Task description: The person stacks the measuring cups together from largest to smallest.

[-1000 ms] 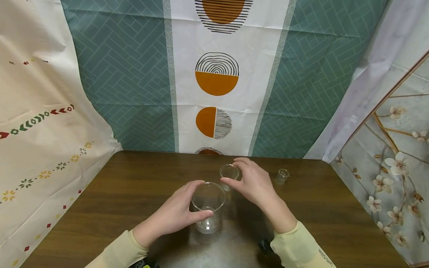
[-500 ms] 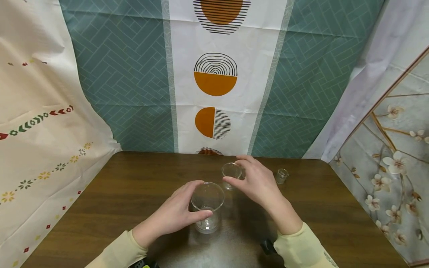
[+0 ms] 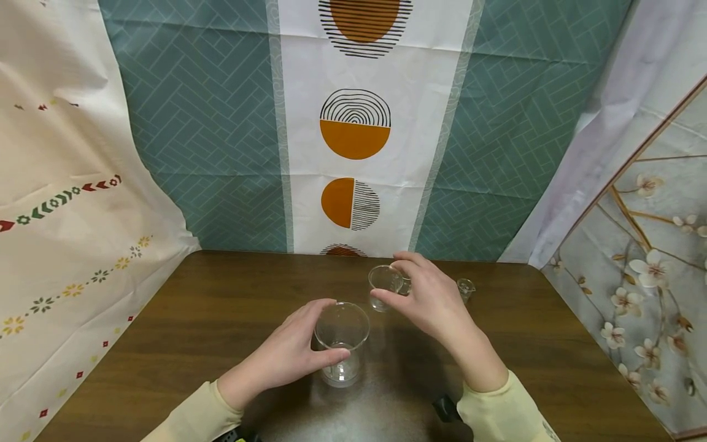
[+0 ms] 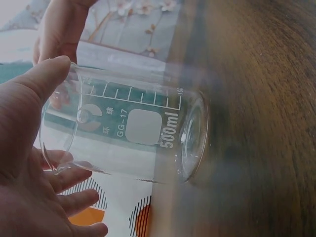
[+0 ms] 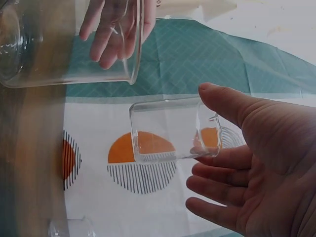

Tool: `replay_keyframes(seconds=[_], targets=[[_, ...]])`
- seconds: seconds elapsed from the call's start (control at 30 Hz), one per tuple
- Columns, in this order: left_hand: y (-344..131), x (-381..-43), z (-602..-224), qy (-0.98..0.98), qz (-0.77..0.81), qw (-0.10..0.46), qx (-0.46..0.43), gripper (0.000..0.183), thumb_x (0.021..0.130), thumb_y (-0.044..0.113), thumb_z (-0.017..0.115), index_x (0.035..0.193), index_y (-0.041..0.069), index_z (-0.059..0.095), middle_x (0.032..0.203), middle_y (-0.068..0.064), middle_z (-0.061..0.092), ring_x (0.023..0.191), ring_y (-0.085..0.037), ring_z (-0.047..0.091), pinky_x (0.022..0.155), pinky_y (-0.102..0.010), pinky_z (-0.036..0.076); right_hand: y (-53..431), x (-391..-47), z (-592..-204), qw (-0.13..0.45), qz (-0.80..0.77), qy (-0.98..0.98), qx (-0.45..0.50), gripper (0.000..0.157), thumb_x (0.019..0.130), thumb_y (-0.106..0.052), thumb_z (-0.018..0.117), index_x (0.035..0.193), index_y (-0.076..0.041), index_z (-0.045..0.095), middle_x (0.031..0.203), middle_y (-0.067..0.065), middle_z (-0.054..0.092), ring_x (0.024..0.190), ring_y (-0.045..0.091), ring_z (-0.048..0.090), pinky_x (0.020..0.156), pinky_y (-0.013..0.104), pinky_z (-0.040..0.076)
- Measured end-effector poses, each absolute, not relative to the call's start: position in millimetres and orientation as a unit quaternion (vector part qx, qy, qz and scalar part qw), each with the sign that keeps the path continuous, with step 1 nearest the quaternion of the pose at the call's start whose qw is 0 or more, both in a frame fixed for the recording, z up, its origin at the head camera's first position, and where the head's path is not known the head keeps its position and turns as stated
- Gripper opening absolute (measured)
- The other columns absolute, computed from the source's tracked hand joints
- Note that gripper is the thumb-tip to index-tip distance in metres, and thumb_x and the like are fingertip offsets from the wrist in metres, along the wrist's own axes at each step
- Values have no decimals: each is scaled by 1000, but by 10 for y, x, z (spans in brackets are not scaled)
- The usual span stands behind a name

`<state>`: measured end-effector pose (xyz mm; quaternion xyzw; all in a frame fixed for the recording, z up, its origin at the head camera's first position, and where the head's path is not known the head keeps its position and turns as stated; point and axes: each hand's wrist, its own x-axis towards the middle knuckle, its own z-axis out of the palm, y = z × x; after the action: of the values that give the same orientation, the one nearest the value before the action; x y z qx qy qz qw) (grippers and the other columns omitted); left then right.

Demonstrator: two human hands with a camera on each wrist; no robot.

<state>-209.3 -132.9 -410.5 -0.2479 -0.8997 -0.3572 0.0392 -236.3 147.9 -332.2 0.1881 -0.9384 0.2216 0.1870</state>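
Observation:
My left hand (image 3: 295,341) is around the rim of a large clear glass beaker (image 4: 123,123), thumb on one side and fingers on the other. It stands upright on the brown table and bears a white scale and "500ml". With thumb and index finger my right hand (image 3: 431,298) pinches a smaller glass beaker (image 5: 168,128) at its rim, its base held above the tabletop. In the right wrist view, the other right fingers (image 5: 217,185) extend beside it. The held beaker looks see-through, with the printed cloth showing behind.
A tiny beaker (image 3: 466,288) stands beyond my right hand, partly hidden by it. Another bit of glass (image 3: 406,286) shows between the right fingers. The wooden table (image 3: 237,294) ends at a hanging green and white cloth (image 3: 232,153); other cloths hang at both sides.
My right hand has shifted right and slightly away with the smaller beaker, now partly covering the tiny one. The left hand and large beaker have stayed in place.

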Motion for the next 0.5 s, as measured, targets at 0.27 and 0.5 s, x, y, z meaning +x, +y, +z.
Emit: replay_keyframes(seconds=[0.27, 0.5], targets=[[-1326, -2082, -4102, -898, -355, 45, -257, 89, 91, 64, 86, 157, 13, 52, 156, -3, 58, 142, -31, 56, 112, -58, 50, 1486, -2281, -3252, 185, 241, -932, 196, 59, 89, -53, 91, 127, -10, 79, 150, 1, 66, 136, 29, 65, 102, 55, 58], [-1325, -2073, -4107, -896, -355, 47, -262, 89, 92, 64, 85, 156, 13, 51, 155, -3, 58, 141, -31, 57, 112, -58, 50, 1478, -2225, -3222, 185, 249, -929, 204, 56, 90, -52, 91, 126, -12, 79, 150, -2, 66, 135, 27, 66, 101, 55, 58]])
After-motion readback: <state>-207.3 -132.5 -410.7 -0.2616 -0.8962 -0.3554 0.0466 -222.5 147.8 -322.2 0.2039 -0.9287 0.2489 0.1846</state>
